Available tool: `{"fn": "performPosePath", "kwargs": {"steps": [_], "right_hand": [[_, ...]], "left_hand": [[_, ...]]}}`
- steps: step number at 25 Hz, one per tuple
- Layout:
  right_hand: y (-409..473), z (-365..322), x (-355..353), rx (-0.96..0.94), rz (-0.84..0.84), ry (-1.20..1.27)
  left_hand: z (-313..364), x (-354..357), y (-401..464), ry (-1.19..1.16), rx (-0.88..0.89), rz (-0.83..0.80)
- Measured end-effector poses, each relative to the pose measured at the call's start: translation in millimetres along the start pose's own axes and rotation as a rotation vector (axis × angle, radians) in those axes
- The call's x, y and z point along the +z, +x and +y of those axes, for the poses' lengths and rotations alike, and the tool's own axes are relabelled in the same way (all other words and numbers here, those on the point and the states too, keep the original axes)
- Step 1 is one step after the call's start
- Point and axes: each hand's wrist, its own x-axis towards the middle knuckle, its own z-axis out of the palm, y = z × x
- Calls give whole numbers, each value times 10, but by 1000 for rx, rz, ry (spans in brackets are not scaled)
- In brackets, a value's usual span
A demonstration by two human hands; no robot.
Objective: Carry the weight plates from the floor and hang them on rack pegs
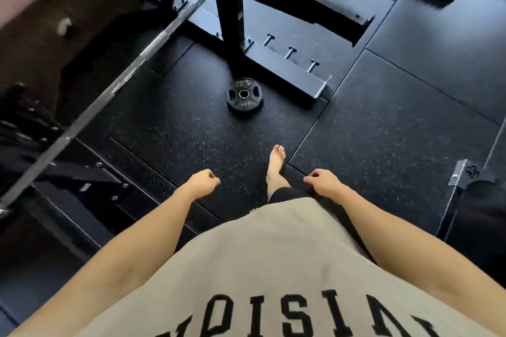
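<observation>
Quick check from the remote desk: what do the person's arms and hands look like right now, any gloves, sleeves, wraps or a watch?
Both arms show bare along their visible length: no sleeves, wraps or watch. The left hand and right hand wear no gloves and no rings that I can make out. Between them hangs a loose beige T-shirt with large black block letters across the front.

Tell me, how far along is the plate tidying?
Nothing visibly done: no hung plates are in view. One 5 kg plate lies flat on the floor beside the rack base. The left hand and right hand hang loosely curled, holding nothing. Left: lift that plate and hang it on a peg.
</observation>
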Motion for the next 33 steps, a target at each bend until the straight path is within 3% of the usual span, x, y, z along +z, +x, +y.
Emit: {"fn": "performPosePath", "kwargs": {"steps": [9, 14, 19, 26, 33], "right_hand": [[1958, -1575, -1201, 37, -126, -14], [3134, -2363, -1453, 75, -145, 10], [4629, -2602, -1078, 127, -98, 76], [6917, -2294, 49, 127, -50, 6], [8250, -2133, 962, 87, 60, -127]], "left_hand": [[1088, -1119, 1331, -85, -175, 15], [1515, -1540, 2345, -167, -254, 42], [1517, -1576, 4018, -165, -275, 54], [1275, -1249, 6548, -178, -269, 137], [1182, -771, 8131, -182, -225, 199]]}}
